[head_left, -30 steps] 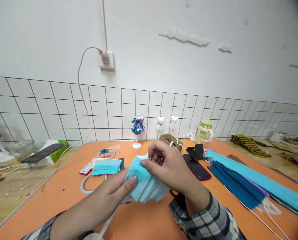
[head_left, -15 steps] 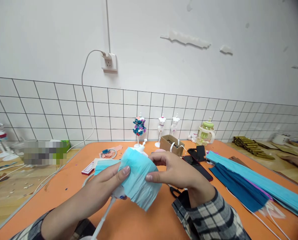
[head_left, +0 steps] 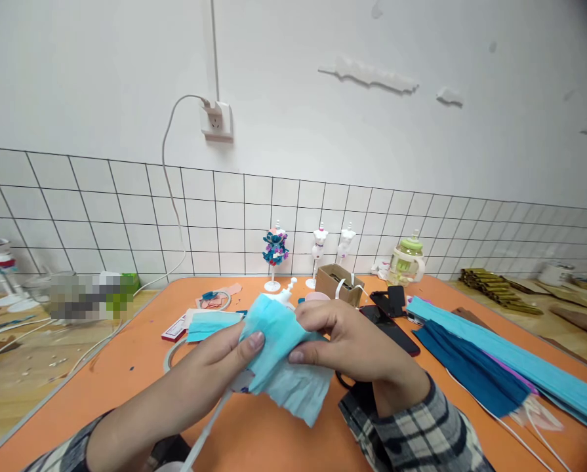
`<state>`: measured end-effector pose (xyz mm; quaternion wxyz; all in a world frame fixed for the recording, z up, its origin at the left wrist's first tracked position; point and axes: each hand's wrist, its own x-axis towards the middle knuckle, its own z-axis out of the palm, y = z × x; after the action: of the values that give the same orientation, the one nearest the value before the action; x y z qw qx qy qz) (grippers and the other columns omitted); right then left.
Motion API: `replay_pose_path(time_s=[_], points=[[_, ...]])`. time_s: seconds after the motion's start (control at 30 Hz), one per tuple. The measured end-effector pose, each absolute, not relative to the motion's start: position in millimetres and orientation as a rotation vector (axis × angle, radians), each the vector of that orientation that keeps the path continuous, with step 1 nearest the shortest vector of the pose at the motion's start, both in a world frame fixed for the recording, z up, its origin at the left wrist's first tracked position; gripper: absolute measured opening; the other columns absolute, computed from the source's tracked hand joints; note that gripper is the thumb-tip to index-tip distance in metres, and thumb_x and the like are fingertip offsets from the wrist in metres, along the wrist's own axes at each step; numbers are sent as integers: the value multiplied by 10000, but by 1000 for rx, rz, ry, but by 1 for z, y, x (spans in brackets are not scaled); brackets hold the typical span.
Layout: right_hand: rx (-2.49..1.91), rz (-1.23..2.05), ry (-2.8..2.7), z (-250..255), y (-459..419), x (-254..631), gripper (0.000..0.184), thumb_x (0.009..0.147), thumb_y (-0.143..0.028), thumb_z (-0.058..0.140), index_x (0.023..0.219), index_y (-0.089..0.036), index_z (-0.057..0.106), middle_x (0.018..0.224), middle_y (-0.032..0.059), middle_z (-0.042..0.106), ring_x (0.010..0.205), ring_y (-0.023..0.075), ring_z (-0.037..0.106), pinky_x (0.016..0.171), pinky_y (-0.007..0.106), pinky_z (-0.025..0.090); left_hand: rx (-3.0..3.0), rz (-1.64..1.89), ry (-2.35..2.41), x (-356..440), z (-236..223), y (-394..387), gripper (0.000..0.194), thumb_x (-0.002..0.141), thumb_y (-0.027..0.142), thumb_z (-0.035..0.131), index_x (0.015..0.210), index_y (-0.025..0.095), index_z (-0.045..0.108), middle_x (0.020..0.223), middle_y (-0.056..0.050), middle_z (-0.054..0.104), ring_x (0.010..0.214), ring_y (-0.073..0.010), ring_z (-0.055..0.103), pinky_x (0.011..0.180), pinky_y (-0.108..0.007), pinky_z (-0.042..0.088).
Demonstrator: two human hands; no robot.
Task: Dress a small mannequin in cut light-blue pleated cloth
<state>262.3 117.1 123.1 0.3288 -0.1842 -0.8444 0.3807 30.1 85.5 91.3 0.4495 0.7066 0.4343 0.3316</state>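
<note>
Light blue crepe paper (head_left: 273, 341) is wrapped around the front of a small white mannequin on a stand (head_left: 205, 436), tilted toward the lower left. Only its neck and shoulder (head_left: 286, 293) and the stand's pole show; the torso is mostly covered. My left hand (head_left: 224, 351) is closed around the mannequin's side, its thumb pressing the paper down. With thumb and fingers, my right hand (head_left: 332, 337) pinches the paper at its right side, where it is gathered into a fold. The paper's lower edge hangs loose.
Behind stand a decorated mannequin (head_left: 275, 249), two bare ones (head_left: 319, 242), a cardboard box (head_left: 330, 282) and a green-lidded bottle (head_left: 406, 262). Black phones (head_left: 391, 328) lie right of my right hand. Farther right are dark blue paper (head_left: 473, 367) and long light blue strips (head_left: 509, 354).
My right hand has drawn the paper's right side in, so the smooth sheet is now bunched into a fold. My left hand keeps its hold and has shifted slightly right.
</note>
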Motion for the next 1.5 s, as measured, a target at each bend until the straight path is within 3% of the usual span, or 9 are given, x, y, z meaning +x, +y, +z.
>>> replay_pose_path(time_s=[0.1,0.23,0.47,0.63,0.77,0.93,1.1,1.23,1.5], points=[[-549,860,-2227,122,116,262,256,884,-329,708,683,-175,666,677,-19,584,716,128,531,646,237,410,1786,837,1065,34,89,86,494,941,671,450,804,213,572,753,20,513,690,-160,493,624,-263,449],[-700,794,-2185,122,111,262,127,835,-277,746,790,-185,671,784,-17,605,765,133,551,679,247,427,1780,827,1060,37,89,86,473,938,668,457,833,221,572,735,32,494,669,-154,472,618,-258,441],[-765,801,-2151,123,105,258,148,821,-301,740,818,-189,643,860,-10,648,803,143,596,741,274,471,1799,854,1021,39,92,83,445,953,638,458,833,225,571,715,43,482,637,-139,439,591,-240,419],[-849,764,-2213,126,106,264,48,828,-233,669,828,-191,644,829,-12,638,788,145,586,728,279,457,1750,866,1084,39,92,84,487,928,682,454,826,219,566,775,10,567,699,-167,538,632,-268,480],[-894,842,-2218,127,107,267,180,801,-302,700,940,-196,662,903,6,654,835,169,598,735,287,457,1772,895,1126,36,90,85,505,929,695,438,839,223,592,803,-4,609,739,-184,581,659,-280,508],[-962,798,-2207,124,113,265,173,838,-359,697,821,-187,707,818,4,646,760,155,578,673,274,416,1797,853,1157,33,88,85,475,948,662,437,852,229,610,810,0,608,754,-186,588,666,-276,517],[-821,1221,-2181,119,119,272,220,821,-375,736,822,-155,751,743,14,654,700,148,572,610,251,419,1855,836,1150,32,90,86,450,963,630,437,814,229,577,744,26,534,706,-165,534,637,-255,478],[-623,1367,-2152,120,122,273,240,815,-382,762,897,-158,775,871,36,716,803,162,623,706,257,474,1891,852,1105,33,88,88,429,990,580,422,790,225,554,750,33,512,691,-154,492,634,-249,450],[-730,972,-2153,123,114,264,146,830,-314,755,837,-181,696,869,9,687,839,159,620,770,275,476,1911,823,1098,38,91,83,404,993,547,420,812,221,575,779,24,540,721,-162,501,647,-252,447]])
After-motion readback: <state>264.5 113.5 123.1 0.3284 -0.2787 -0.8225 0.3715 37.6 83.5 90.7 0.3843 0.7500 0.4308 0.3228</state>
